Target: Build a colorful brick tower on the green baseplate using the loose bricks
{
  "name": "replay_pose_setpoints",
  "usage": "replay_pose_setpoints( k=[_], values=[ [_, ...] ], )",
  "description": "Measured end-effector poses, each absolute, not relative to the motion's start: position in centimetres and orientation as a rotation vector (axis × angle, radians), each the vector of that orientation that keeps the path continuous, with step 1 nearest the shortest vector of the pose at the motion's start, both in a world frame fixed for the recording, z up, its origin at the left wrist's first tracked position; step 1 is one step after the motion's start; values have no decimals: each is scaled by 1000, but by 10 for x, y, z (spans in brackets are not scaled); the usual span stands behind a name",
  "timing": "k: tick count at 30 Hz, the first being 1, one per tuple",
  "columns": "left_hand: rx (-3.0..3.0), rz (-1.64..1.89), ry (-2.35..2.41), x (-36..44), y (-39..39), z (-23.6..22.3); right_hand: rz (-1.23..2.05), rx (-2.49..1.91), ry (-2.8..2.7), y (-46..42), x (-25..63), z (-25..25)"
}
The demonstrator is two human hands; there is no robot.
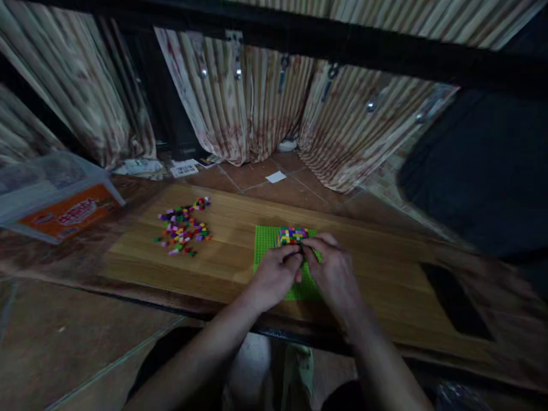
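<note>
A green studded baseplate [262, 242] lies on the wooden board, partly covered by my hands. On its far half stands a low structure of multicoloured toy bricks [293, 233]. My left hand [278, 271] is at the near left side of the structure, fingers bent and pinched together. From the right, my right hand [329, 265] reaches in with thumb and forefinger closed at the structure's near edge. The fingertips of both hands almost meet. Whatever sits between them is too small and dark to make out.
Loose coloured bricks [182, 228] are scattered on the board's left part. A clear plastic box with an orange label [72, 211] stands at far left. A black flat object [456, 299] lies on the right. Striped curtains [274, 103] hang behind; a white paper [276, 177] lies on the tiles.
</note>
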State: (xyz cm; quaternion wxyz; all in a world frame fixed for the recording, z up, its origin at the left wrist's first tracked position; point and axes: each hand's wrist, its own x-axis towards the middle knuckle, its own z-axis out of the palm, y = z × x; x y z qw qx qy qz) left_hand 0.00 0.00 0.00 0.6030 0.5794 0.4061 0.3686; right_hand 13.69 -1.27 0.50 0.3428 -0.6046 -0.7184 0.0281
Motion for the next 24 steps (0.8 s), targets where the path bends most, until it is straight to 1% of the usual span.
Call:
replay_pose_setpoints(
  k=[7, 14, 24],
  values=[
    [1311, 842, 959, 2, 0, -2, 229, -1554, -1661, -12, 144, 4],
    [1327, 853, 979, 2, 0, -4, 568, -1607, -1158, -2, 144, -10],
    [1293, 840, 936, 2, -1, -5, 768, -1686, -1029, 3, 139, -15]
  ],
)
